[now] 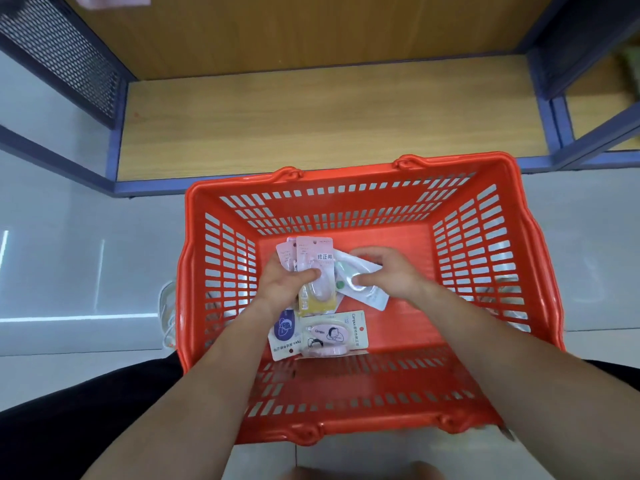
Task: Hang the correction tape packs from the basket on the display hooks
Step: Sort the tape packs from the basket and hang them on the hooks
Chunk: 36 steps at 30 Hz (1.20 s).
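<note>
Head view: basket point(346, 180) holds correction tape packs point(329, 332); left hand point(280, 282) grips several.

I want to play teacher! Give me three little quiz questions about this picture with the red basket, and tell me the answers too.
1. True or false: the right hand pinches a white pack.
2. Which one grips the pink and yellow packs? A left hand; B right hand; C neither.
3. Fill in: the pack with the purple tape lies ___ the red basket.
Key: 1 true; 2 A; 3 inside.
</note>
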Tool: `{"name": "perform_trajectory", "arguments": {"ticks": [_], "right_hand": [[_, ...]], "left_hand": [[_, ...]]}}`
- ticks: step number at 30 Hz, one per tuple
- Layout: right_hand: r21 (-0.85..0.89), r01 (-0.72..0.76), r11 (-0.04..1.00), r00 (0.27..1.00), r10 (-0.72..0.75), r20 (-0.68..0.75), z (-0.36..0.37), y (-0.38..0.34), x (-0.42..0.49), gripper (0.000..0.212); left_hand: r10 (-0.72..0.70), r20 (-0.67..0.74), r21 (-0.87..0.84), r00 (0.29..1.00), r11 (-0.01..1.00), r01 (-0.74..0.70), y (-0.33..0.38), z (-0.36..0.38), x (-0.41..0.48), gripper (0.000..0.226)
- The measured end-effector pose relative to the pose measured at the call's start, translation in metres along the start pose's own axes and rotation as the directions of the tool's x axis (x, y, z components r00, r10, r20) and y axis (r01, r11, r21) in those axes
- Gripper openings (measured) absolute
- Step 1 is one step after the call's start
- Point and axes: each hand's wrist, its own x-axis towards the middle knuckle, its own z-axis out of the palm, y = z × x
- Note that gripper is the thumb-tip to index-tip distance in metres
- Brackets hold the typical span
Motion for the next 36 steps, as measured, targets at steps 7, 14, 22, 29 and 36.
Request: {"name": "perform_trajectory", "arguments": {"ticks": [7, 14, 22, 29, 36], "right_hand": [[-0.222, 0.102, 0.970, 0.995, -0.094, 0.046, -0.067, -0.069, -0.072, 0.051], [-0.055, 0.289, 0.956, 0.938, -0.294, -0.182, -0.094, -0.173, -0.173, 0.055], [0.261, 0.602, 0.755, 0.761, -0.442, -0.475, -0.087, -0.245, -0.263, 0.044], [0.009, 0.612, 0.791, 0.651, -0.497, -0.574, -0.062, -0.265, -0.284, 0.018], [0.031, 0.536, 0.843, 0.808, -0.502, -0.308, -0.063, -0.262, -0.269, 0.069]], "left_hand": [[0.167, 0.119, 0.135, 0.979, 0.974, -0.183, 0.066, -0.022, -0.048, 0.050], [0.336, 0.184, 0.186, 0.924, 0.911, -0.368, 0.151, -0.047, -0.146, 0.041], [0.538, 0.057, -0.056, 0.841, 0.843, -0.535, 0.209, -0.056, -0.244, 0.051], [0.581, -0.056, -0.139, 0.812, 0.801, -0.583, 0.228, -0.048, -0.277, 0.043], [0.536, -0.108, -0.210, 0.838, 0.811, -0.546, 0.225, -0.056, -0.270, 0.030]]}}
